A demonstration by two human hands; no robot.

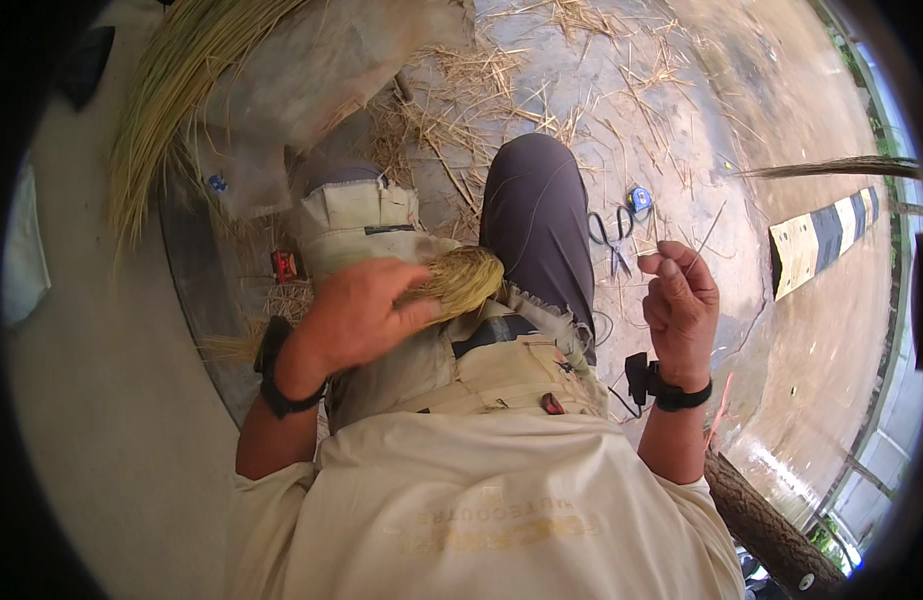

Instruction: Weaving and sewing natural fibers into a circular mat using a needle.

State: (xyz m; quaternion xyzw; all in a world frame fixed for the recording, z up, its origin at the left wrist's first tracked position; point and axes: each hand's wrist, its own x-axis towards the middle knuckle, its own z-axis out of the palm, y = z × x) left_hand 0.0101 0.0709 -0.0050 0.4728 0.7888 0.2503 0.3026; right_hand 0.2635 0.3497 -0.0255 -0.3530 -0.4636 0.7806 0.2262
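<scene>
My left hand [360, 312] grips a tight bundle of yellow straw [466, 280] across my lap, its bound end poking out to the right over a cream cloth [367, 222] on my thigh. My right hand [682, 305] is raised to the right of my knee, fingers curled, pinching a thin strand or needle [704, 236] that sticks up and to the right. Both wrists wear black bands.
Black-handled scissors [612, 236] and a small blue-yellow tape measure [639, 198] lie on the ground past my right knee. A big sheaf of straw [172, 90] fans out at upper left over grey sacking. Loose straw litters the ground. A small red object [284, 265] lies left.
</scene>
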